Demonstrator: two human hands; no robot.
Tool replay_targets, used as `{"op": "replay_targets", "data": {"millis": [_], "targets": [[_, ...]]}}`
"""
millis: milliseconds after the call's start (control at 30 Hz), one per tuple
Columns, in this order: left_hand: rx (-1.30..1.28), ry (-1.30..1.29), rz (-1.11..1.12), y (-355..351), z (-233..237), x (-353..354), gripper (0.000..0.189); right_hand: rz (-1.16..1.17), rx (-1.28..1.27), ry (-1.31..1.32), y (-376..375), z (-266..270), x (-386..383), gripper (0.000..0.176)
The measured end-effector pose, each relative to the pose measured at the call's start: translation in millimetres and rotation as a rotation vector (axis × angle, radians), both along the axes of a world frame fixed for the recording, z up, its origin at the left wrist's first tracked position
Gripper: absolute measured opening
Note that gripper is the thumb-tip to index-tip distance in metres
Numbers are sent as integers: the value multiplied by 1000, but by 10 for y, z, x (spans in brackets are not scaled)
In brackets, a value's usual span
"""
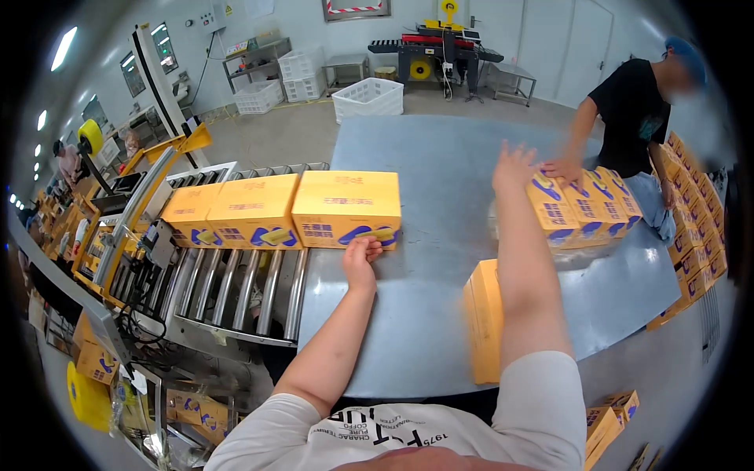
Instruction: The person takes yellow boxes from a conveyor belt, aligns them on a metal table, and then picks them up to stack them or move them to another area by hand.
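Note:
Three yellow boxes stand in a row at the left; the nearest box [345,206] rests at the metal table's left edge, the middle box [253,206] and the far-left box [188,212] on rollers. My left hand [362,259] touches the front lower corner of the nearest box, its fingers loosely curled. Over the table, beside a group of yellow boxes [585,208], my right hand [515,166] is stretched out with fingers spread, slightly blurred. Below my right forearm, another yellow box [483,322] stands on the table, partly hidden by the arm.
A co-worker [640,118] stands at the table's [424,330] right side, a hand on the grouped boxes. The roller conveyor [236,290] lies left. Stacked boxes [691,228] stand behind the co-worker. White crates [367,100] and a machine [440,55] are at the back.

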State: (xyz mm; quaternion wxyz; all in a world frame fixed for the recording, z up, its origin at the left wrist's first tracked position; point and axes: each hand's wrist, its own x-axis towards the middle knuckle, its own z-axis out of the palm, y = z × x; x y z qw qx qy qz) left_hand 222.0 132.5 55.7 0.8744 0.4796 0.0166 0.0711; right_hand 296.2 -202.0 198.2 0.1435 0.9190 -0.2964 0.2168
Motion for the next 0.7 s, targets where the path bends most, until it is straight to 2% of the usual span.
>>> {"op": "replay_targets", "data": {"millis": [100,200,300,400,500,600,700], "targets": [[5,-1,-7,-19,-26,-12,25,247,392,182,216,96,241,52],[23,-15,-33,-14,-26,-14,24,591,635,147,393,-64,367,48],[7,-47,-61,-7,-61,-13,23,881,856,244,666,-11,272,71],[49,-40,-71,-38,15,-90,25,846,607,395,1104,184,55,97],[116,-81,-132,-66,-30,-88,27,945,348,478,1363,130,-112,117],[90,-92,-159,-70,-39,-85,26,1071,238,308,1361,-58,-129,116],[97,-86,-159,-52,-4,-93,28,1024,264,478,1114,137,-81,123]]}}
